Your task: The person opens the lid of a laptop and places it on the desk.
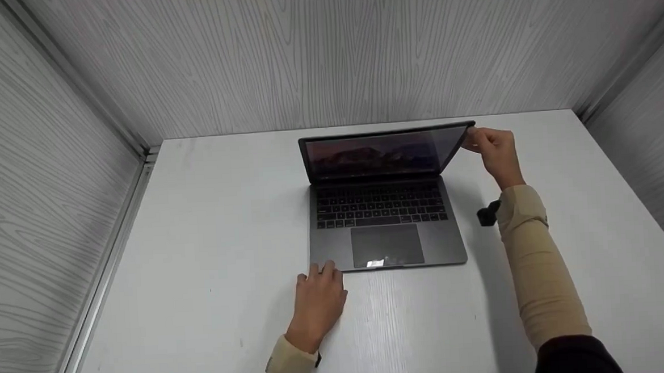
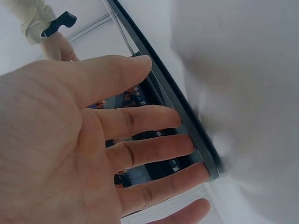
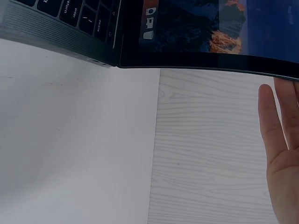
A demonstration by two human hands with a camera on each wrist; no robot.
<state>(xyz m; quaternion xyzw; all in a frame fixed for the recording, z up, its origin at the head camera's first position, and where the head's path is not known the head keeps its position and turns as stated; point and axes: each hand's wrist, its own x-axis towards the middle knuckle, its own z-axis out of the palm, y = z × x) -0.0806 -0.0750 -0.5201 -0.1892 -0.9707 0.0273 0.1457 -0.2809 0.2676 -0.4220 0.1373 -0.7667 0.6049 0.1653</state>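
Note:
An open grey laptop (image 1: 388, 223) lies on the white table with its screen (image 1: 384, 154) lit and leaning back, showing a mountain picture. My right hand (image 1: 492, 149) pinches the lid's upper right corner; the thumb is hidden in the right wrist view, where outstretched fingers (image 3: 271, 116) reach the lid's edge. Down at the laptop's front left corner, my left hand (image 1: 320, 301) touches the base with its fingers. Seen from the left wrist, that hand (image 2: 112, 130) has fairly straight, slightly spread fingers along the laptop's dark edge (image 2: 175, 98).
Around the laptop spreads a white table (image 1: 215, 232). A grey wood-grain panel (image 1: 313, 51) stands behind it, and another panel (image 1: 31, 196) rises along the left. A small black piece (image 1: 487, 215) sticks out by the right wrist, over the table.

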